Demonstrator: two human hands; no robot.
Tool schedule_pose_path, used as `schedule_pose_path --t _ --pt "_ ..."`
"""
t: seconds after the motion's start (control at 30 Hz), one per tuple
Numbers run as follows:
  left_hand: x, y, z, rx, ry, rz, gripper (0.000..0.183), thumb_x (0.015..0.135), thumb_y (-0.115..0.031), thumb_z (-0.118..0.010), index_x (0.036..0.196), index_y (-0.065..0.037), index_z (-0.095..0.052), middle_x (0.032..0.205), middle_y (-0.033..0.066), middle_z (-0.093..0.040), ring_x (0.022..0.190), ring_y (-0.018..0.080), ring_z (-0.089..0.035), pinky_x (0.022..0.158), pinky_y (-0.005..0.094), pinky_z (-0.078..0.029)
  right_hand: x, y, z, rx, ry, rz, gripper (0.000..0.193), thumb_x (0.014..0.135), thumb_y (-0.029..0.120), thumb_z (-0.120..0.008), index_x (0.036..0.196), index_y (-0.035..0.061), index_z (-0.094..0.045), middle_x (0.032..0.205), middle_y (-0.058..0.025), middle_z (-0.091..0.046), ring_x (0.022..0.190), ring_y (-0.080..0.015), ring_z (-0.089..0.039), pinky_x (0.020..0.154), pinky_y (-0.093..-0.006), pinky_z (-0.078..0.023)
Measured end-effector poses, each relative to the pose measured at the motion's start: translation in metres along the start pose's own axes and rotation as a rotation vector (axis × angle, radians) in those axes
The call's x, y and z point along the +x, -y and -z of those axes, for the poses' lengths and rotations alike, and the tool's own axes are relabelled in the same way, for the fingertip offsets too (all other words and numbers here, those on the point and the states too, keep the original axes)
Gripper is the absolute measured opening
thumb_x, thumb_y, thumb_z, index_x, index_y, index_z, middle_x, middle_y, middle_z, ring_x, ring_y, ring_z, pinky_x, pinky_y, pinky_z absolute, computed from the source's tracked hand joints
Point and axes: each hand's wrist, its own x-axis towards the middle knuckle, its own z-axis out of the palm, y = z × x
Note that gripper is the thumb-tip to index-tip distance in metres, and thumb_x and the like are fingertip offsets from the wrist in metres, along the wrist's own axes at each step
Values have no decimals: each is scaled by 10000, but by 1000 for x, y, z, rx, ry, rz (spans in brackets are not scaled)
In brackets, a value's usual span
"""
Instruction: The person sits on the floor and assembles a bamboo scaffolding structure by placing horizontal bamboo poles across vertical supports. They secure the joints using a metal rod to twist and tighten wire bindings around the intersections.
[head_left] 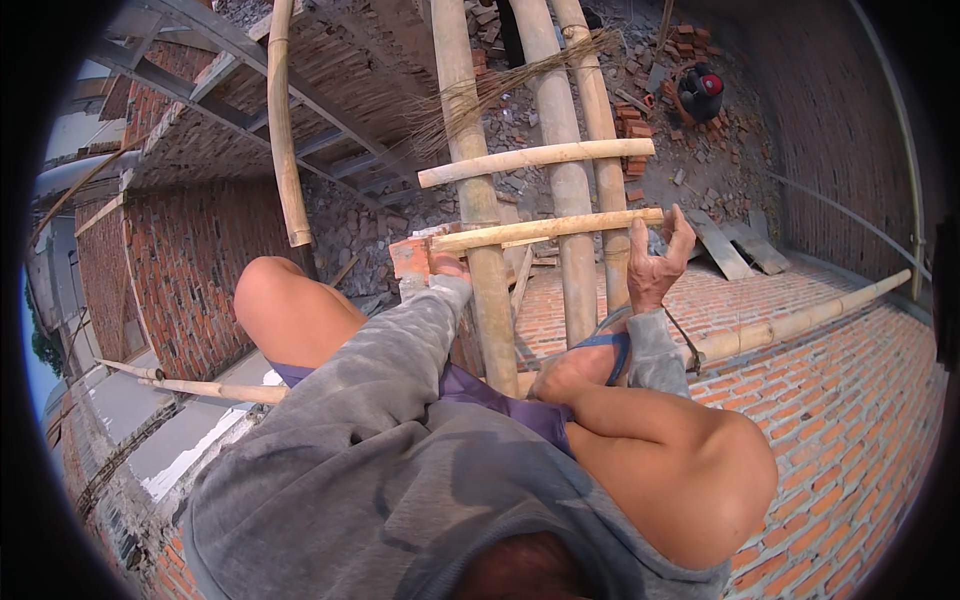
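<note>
A split bamboo slat (545, 230) lies crosswise over several upright-running bamboo poles (577, 270). My left hand (450, 265) is closed at the slat's left end, its fingers partly hidden beneath it, beside an orange brick corner (408, 262). At the other end, my right hand (660, 265) is open and cupped, thumb against the slat and fingers apart just past its tip. A second bamboo slat (535, 162) crosses the poles farther off. Beyond it, a bundle of thin dry strips (520, 75) drapes across the poles.
Far below, a person (700, 92) in dark clothes and red headwear is among stacked bricks (632, 128) and rubble. A loose bamboo pole (283, 130) hangs at left near a metal frame (250, 100). Another bamboo pole (800, 322) runs along the right-hand brick wall (830, 430).
</note>
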Motion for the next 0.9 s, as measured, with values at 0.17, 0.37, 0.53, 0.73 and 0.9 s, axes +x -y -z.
schedule_pose_path --t 0.17,0.37,0.53,0.73,0.9 --pt "6 -1 -1 3 18 -6 400 930 -353 -663 1167 -30 -664 1163 144 -715 1088 338 -664 998 504 -534 -17 56 -41 -168 637 706 580 900 179 -758 1449 109 -586 1389 -141 -602 1294 -324 -561 1089 -492 -428" --pt "-3 -1 -1 27 20 30 381 932 -346 -665 1149 -33 -665 1151 138 -715 1076 330 -665 986 498 -539 -45 61 -51 31 696 477 485 910 214 -779 1334 34 -627 1321 -144 -647 1185 -334 -621 957 -439 -516" --pt "0 1 13 22 8 35 364 933 -340 -667 1134 -36 -665 1141 133 -715 1066 324 -665 977 493 -543 -99 33 -66 700 1138 -1089 922 921 367 -827 1575 -51 -330 1517 -238 -501 1419 -367 -479 1170 -457 -388" --pt "5 3 12 35 32 28 345 935 -332 -669 1116 -38 -667 1129 127 -715 1054 315 -666 966 487 -548 -108 28 -102 1119 737 -1209 1164 910 401 -848 1649 -38 -64 1627 -211 -350 1585 -354 -215 1270 -583 -153" --pt "15 -2 7 33 109 12 330 936 -326 -671 1102 -41 -667 1119 122 -715 1043 309 -666 957 482 -552 -97 41 -121 1253 559 -1216 642 897 351 -874 1356 52 -539 1351 -91 -601 1297 -242 -530 1151 -489 -365"
